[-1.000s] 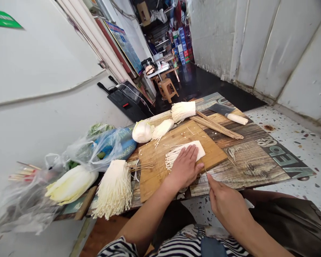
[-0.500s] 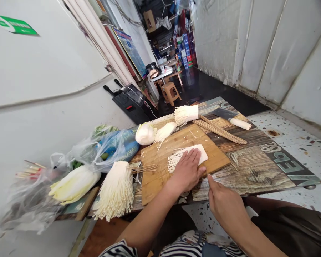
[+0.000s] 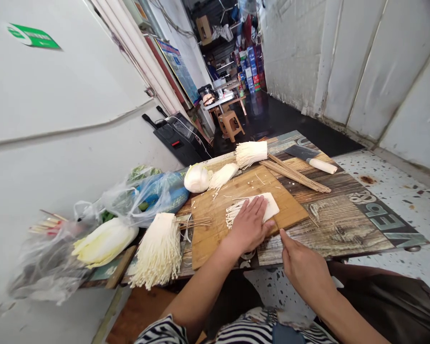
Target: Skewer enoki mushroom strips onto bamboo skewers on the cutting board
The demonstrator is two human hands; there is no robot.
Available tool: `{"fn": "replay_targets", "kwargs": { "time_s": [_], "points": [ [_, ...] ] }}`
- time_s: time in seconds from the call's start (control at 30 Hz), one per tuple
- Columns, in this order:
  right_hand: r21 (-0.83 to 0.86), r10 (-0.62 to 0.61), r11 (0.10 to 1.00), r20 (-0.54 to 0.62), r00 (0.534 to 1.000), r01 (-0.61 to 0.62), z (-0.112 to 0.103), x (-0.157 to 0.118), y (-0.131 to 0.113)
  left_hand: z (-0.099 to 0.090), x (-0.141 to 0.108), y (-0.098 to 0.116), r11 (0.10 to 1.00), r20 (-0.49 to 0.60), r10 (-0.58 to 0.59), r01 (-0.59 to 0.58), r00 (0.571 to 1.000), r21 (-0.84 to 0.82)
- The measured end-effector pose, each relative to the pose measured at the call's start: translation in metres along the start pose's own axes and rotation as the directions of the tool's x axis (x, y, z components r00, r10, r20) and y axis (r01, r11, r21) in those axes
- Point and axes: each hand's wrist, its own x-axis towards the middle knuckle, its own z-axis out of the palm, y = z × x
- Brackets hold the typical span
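My left hand (image 3: 250, 223) lies flat, fingers stretched, over a flattened bunch of enoki mushrooms (image 3: 272, 205) on the wooden cutting board (image 3: 209, 239). The pale root end of the bunch points right and shows past my fingers. At the board's near right edge, the closed fingers of my right hand (image 3: 303, 263) pinch a thin bamboo skewer, mostly hidden, close to my left thumb. Enoki on skewers (image 3: 157, 253) rests left of the board, its sticks reaching onto the wood. Two more enoki bunches, one small (image 3: 224, 176) and one larger (image 3: 251, 154), lie at the board's far side.
A cleaver (image 3: 310, 157) and a bundle of bamboo skewers (image 3: 297, 176) lie at the far right. On the left are a round white vegetable (image 3: 197, 178), a napa cabbage (image 3: 105, 241) and plastic bags (image 3: 154, 196). A brown stool (image 3: 231, 125) stands beyond the table.
My right hand has moved slightly up toward the enoki bunch. My left hand stays pressed on the bunch. The whole view has shifted a little.
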Motion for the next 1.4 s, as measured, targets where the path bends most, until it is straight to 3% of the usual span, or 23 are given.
{"fn": "replay_targets", "kwargs": {
  "time_s": [0.2, 0.67, 0.97, 1.4],
  "points": [
    [-0.03, -0.025, 0.999, -0.038, 0.999, 0.024, -0.001, 0.0, 0.004, 0.005, 0.005, -0.001, 0.998, 0.001, -0.064, 0.064, 0.998, 0.023],
    [-0.041, -0.108, 0.994, -0.092, 0.99, 0.104, -0.009, -0.011, 0.008, 0.009, 0.006, -0.001, 0.994, 0.004, -0.084, 0.084, 0.996, -0.068],
    [-0.07, -0.036, 0.997, 0.117, 0.992, 0.045, -0.033, 0.006, -0.001, 0.014, 0.007, -0.003, 0.993, -0.028, -0.09, 0.088, 0.996, -0.077],
    [-0.11, 0.012, 0.994, 0.138, 0.99, 0.004, -0.034, 0.012, -0.012, 0.013, 0.007, -0.002, 0.99, -0.047, -0.09, 0.084, 0.995, -0.113]
  ]
}}
